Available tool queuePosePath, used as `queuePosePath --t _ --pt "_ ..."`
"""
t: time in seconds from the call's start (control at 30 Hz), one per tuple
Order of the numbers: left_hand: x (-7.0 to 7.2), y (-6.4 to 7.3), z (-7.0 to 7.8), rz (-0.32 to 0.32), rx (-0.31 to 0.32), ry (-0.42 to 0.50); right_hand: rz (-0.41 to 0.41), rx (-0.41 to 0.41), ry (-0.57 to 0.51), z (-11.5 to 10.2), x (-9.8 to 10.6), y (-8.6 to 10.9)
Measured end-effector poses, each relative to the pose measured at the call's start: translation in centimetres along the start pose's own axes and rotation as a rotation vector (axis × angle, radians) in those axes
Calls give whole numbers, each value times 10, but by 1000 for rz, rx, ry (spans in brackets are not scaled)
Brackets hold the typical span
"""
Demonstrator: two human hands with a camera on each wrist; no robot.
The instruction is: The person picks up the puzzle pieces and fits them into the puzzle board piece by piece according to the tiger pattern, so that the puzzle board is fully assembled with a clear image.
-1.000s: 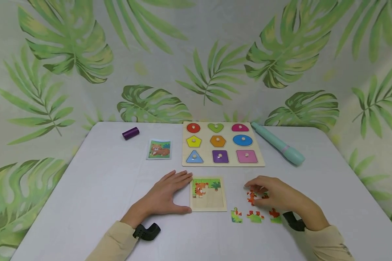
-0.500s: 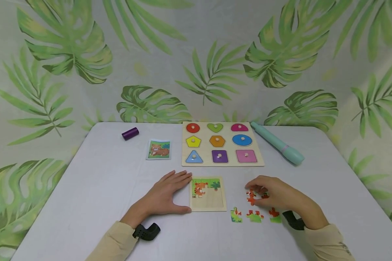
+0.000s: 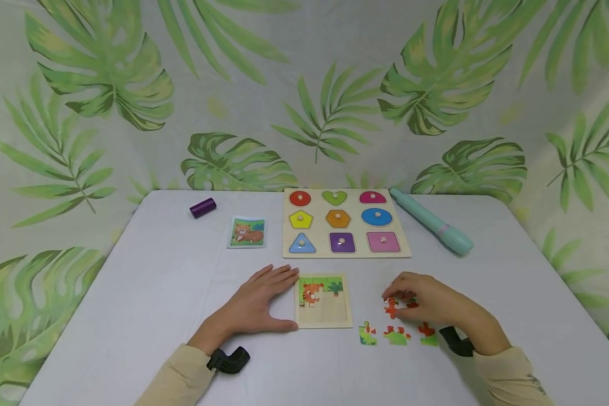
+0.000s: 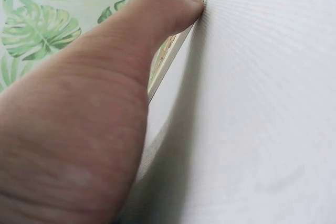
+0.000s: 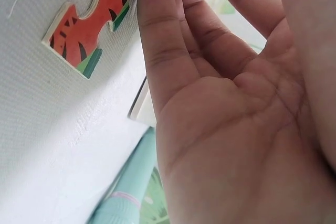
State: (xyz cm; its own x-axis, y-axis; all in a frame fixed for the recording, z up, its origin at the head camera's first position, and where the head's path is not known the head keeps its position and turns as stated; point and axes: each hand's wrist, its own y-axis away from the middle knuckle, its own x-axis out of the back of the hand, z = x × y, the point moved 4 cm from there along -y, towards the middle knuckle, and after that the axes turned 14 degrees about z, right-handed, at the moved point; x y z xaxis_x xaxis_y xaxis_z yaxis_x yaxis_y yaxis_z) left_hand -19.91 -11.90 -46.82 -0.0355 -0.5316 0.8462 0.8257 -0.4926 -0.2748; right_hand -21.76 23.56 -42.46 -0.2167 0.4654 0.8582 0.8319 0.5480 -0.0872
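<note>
A small wooden puzzle tray (image 3: 332, 313) lies in front of me, with tiger and leaf pieces fitted along its top and left side. My left hand (image 3: 257, 301) lies flat on the cloth with straight fingers; its fingertips and thumb touch the tray's left edge. To the right, my right hand (image 3: 433, 300) has thumb and bent fingers at opposite edges of an orange tiger puzzle piece (image 3: 390, 308), pinching it at the table. Another striped puzzle piece (image 5: 79, 40) lies beneath this hand. Three more pieces, including a green-and-red one (image 3: 397, 335), lie in a row nearer me.
Behind the tray lies a wooden shape board (image 3: 318, 231) with knobbed shapes. A tiger picture card (image 3: 247, 232) and a purple cylinder (image 3: 203, 208) are at the back left. A mint-green tapered stick (image 3: 431, 221) lies slanted at the back right.
My right hand's fingertips have drawn slightly closer together at the orange puzzle piece. The left hand and the tray have stayed in place.
</note>
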Motion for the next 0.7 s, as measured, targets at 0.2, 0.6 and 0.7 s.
queuePosePath --t 0.2,0.6,0.7 --pt "-2 -1 0 1 -6 -7 -21 -16 -10 1 -2 0" --pt "-1 0 1 -3 1 -2 -29 -30 -50 0 -3 0" --pt "-1 0 0 -2 0 -7 -23 -20 -52 -2 -3 0"
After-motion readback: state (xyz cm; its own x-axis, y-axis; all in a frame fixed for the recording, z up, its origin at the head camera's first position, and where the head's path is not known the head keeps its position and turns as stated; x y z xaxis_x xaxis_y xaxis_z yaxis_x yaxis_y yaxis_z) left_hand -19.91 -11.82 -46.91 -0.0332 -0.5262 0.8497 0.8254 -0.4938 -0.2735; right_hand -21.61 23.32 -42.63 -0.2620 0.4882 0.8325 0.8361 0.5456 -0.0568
